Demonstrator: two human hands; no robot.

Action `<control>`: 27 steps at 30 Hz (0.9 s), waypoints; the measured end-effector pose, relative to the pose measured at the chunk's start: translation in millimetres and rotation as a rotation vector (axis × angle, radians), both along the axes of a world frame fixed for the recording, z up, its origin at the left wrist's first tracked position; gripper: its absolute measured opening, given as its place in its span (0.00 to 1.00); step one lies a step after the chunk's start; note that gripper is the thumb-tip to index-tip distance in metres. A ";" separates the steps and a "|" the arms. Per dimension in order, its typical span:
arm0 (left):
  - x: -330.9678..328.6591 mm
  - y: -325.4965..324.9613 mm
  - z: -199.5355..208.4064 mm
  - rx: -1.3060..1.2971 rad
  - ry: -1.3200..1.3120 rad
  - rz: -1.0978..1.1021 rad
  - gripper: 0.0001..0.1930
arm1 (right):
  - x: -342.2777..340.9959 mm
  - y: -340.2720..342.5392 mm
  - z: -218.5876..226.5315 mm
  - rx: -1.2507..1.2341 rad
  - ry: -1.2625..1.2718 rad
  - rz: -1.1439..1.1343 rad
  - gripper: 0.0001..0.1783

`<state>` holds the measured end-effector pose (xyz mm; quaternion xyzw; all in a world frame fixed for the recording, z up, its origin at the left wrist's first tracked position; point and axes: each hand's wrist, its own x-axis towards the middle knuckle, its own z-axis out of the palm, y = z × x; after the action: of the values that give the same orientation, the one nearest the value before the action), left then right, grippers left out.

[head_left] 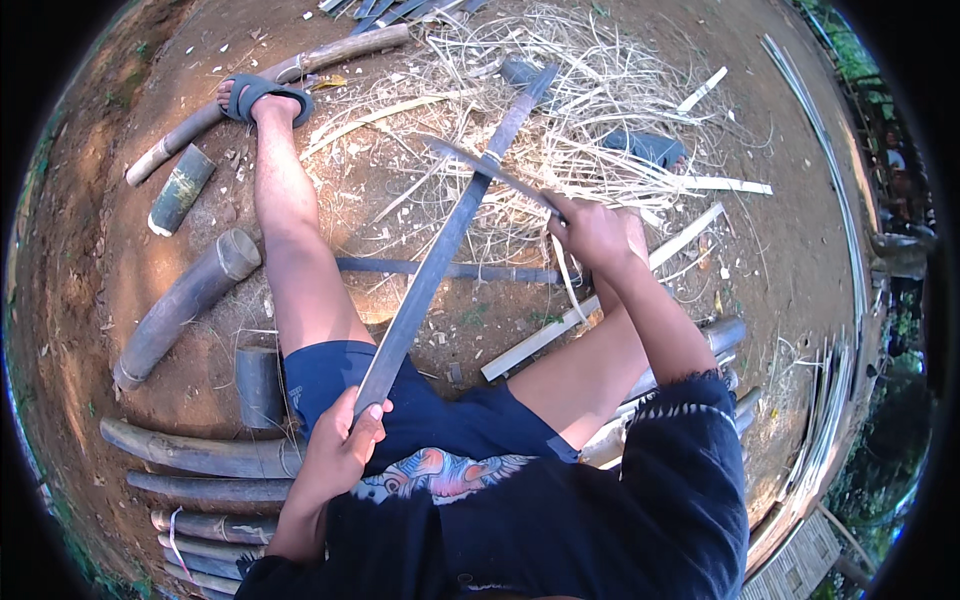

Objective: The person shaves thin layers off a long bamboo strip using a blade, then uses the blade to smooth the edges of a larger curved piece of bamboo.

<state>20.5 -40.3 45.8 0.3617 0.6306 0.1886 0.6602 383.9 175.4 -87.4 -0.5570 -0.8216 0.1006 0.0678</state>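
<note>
This is an outdoor workplace for bamboo: bare earth (pixel 770 270) lies underfoot, dappled with sunlight, and greenery (pixel 848 50) shows at the far edge. Curly shavings (pixel 590 90) lie heaped ahead, cut logs (pixel 185 310) and poles (pixel 210 450) lie at the left, long pale strips (pixel 825 430) run along the right, and a knife (pixel 520 187) crosses a dark slat (pixel 430 270).

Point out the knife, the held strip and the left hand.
Knife (pixel 513 183): head view, middle of the blade.
Held strip (pixel 451 250): head view, middle of its dark face.
Left hand (pixel 340 441): head view, back of the hand.
</note>
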 end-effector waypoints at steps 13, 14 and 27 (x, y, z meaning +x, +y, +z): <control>12.5 -9.1 -20.3 0.321 0.250 -0.057 0.10 | -102.6 -151.9 107.3 -0.011 0.030 0.500 0.46; 13.1 -11.7 -20.4 0.359 0.270 -0.072 0.10 | -97.8 -144.2 102.9 0.067 0.029 0.514 0.45; 5.8 -16.3 -1.1 0.199 0.246 -0.101 0.11 | -17.8 -31.0 23.2 -0.082 -0.128 0.074 0.34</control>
<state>26.2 -56.5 44.8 0.4769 0.6659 0.1712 0.5475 366.1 144.5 -64.2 -0.5339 -0.8394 0.1008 -0.0114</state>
